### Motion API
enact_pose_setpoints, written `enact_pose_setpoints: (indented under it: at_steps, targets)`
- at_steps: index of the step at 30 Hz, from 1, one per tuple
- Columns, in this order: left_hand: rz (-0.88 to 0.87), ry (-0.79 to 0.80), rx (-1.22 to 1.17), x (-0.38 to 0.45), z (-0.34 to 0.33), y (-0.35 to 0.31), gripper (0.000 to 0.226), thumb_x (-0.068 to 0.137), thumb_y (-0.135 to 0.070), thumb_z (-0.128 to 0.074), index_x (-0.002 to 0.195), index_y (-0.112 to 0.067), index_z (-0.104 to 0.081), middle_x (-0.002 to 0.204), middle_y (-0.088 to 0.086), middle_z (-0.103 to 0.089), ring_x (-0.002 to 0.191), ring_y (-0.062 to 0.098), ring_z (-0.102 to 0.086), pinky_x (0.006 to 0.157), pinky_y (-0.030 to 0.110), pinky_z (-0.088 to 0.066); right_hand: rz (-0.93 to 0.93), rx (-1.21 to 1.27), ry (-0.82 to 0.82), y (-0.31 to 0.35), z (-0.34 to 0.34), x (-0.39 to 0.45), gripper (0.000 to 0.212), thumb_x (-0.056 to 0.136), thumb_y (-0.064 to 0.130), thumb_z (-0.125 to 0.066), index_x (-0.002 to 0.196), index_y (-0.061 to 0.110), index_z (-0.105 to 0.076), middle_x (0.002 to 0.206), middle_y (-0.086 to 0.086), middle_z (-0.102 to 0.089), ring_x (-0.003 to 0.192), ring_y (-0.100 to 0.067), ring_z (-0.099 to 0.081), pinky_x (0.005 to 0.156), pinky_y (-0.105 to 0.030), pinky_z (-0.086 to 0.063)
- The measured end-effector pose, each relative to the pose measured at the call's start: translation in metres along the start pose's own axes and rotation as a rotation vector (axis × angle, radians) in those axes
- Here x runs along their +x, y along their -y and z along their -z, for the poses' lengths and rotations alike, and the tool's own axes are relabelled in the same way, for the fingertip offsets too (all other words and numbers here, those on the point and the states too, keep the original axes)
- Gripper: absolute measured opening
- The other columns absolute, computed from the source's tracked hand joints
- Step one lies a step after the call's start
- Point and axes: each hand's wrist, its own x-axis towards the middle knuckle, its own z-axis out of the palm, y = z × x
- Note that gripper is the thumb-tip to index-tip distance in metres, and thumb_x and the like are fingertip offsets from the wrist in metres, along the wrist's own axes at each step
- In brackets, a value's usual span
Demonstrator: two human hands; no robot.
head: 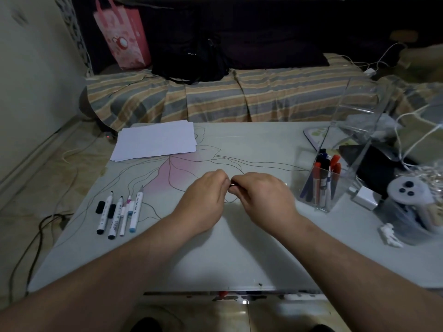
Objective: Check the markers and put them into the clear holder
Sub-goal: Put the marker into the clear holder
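Both hands meet over the middle of the pale glass-topped table with the pink flower drawing [239,248]; the left hand [206,197] and the right hand [261,195] are curled in toward each other, fingertips nearly touching, and between them only a short dark bit of a marker [232,185] shows; each hand seems to pinch one end of it, though the marker's colour and whether its cap is on or off I cannot tell.

My reading is that one marker is being checked, either uncapped or capped again; the hands hide which.

Off to the right stands the clear square plastic holder [322,188], already carrying several red and blue capped markers upright; well apart on the left lie four white-barrelled markers in a row [119,215] with two loose black caps [105,209] beside them; those look not yet sorted. A stack of white paper sheets [155,140] sits at the far left of the table, handy for a test stroke.

Next, I would guess, the marker needs its cap seated firmly; then the right hand alone can carry it across to the holder and lower it among the others, taking care not to tip the light container.
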Motion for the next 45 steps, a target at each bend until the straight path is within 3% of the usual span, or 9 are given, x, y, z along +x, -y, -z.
enact_pose_setpoints:
  at_steps: [6,9,11,16,20,27,34,41,45]
  targets:
    - [0.013,0.121,-0.008,0.009,-0.005,-0.014,0.026,0.107,-0.034,-0.036,0.091,-0.016,-0.047,0.083,-0.002,-0.054,0.083,0.022,-0.054,0.071,0.038,-0.042,-0.112,0.222,0.118,-0.014,0.013,-0.01,0.013,0.1,0.043,-0.053,0.102,0.031,-0.059,0.086,0.008,-0.069,0.084,-0.02,-0.063,0.07,-0.039,-0.051]
    - [0.186,0.062,-0.328,0.015,-0.013,-0.034,0.017,0.104,-0.038,-0.047,0.095,-0.024,-0.049,0.08,-0.009,-0.061,0.07,0.004,-0.055,0.065,0.023,-0.041,-0.183,0.405,0.214,-0.025,0.026,-0.015,0.018,0.103,0.032,-0.051,0.117,0.038,-0.06,0.085,0.013,-0.073,0.081,-0.003,-0.061,0.073,-0.026,-0.047]
    - [0.229,-0.022,-0.509,0.022,-0.021,-0.049,0.008,0.104,-0.034,-0.049,0.101,-0.026,-0.048,0.083,-0.003,-0.067,0.07,0.01,-0.058,0.071,0.034,-0.051,-0.191,0.437,0.229,-0.033,0.035,-0.019,0.021,0.104,0.025,-0.049,0.114,0.036,-0.063,0.084,0.013,-0.073,0.075,0.002,-0.058,0.067,-0.02,-0.039]
    - [0.192,-0.057,-0.862,0.039,-0.044,-0.097,0.029,0.105,-0.01,-0.044,0.117,-0.037,-0.048,0.099,-0.003,-0.068,0.08,0.01,-0.064,0.076,0.032,-0.056,-0.408,0.645,-0.232,-0.076,0.072,-0.013,0.017,0.1,0.024,-0.057,0.111,0.029,-0.069,0.087,0.012,-0.07,0.08,-0.007,-0.065,0.076,-0.034,-0.053]
    - [0.154,0.059,-0.744,0.04,-0.067,-0.114,0.031,0.096,-0.019,-0.054,0.116,-0.042,-0.053,0.105,-0.009,-0.064,0.082,0.01,-0.065,0.081,0.041,-0.057,-0.465,0.373,-0.53,-0.125,0.117,-0.016,0.012,0.101,0.028,-0.058,0.108,0.027,-0.068,0.093,0.0,-0.069,0.081,-0.018,-0.065,0.074,-0.036,-0.054]
    - [0.01,0.203,-0.427,0.027,-0.082,-0.115,0.031,0.095,-0.016,-0.057,0.12,-0.032,-0.062,0.112,-0.013,-0.058,0.087,0.007,-0.058,0.085,0.018,-0.046,-0.415,-0.004,-0.162,-0.15,0.095,-0.038,0.044,0.099,0.025,-0.061,0.136,0.039,-0.041,0.106,-0.002,-0.074,0.089,-0.033,-0.065,0.07,-0.04,-0.051]
    - [0.007,0.244,-0.355,0.028,-0.08,-0.099,0.025,0.095,-0.019,-0.058,0.112,-0.036,-0.066,0.114,-0.014,-0.056,0.09,0.005,-0.06,0.084,0.014,-0.044,-0.481,-0.159,0.136,-0.156,0.089,-0.04,0.052,0.096,0.01,-0.045,0.139,0.037,-0.059,0.128,-0.008,-0.065,0.113,-0.034,-0.059,0.087,-0.043,-0.052]
    - [0.035,0.28,-0.223,0.025,-0.058,-0.068,0.019,0.096,-0.025,-0.057,0.102,-0.037,-0.069,0.114,-0.016,-0.055,0.094,0.002,-0.06,0.089,0.023,-0.048,-0.426,-0.118,-0.169,-0.12,0.086,-0.027,0.036,0.101,0.026,-0.049,0.133,0.028,-0.064,0.129,-0.003,-0.059,0.11,-0.032,-0.059,0.085,-0.042,-0.052]
    - [0.111,0.245,-0.052,0.022,-0.032,-0.029,0.02,0.093,-0.027,-0.059,0.104,-0.036,-0.072,0.109,-0.009,-0.059,0.09,0.008,-0.059,0.094,0.029,-0.049,-0.184,0.04,0.041,-0.061,0.045,-0.017,0.032,0.094,0.02,-0.054,0.118,0.029,-0.072,0.117,0.002,-0.065,0.107,-0.022,-0.062,0.092,-0.041,-0.053]
